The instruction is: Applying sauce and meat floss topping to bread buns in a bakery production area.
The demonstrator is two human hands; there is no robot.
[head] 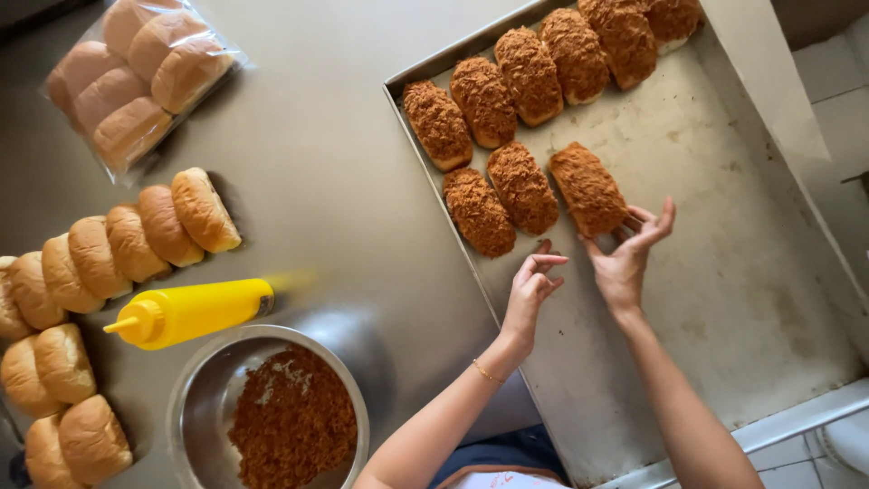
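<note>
A large metal baking tray [724,272] holds several oblong buns coated in brown shredded topping. My right hand [626,254] is open, its fingertips at the near end of the newest coated bun [588,188] in the second row. My left hand [532,285] hovers just over the tray's left part, fingers loosely curled and holding nothing, close to another coated bun [478,212]. A thin gold bracelet circles the left wrist.
A steel bowl [210,389] of brown shredded topping sits at the near left, with a yellow squeeze bottle [186,312] beside it. Plain buns [127,244] lie in a row on the steel table, and a clear bag of buns [136,77] is at the far left.
</note>
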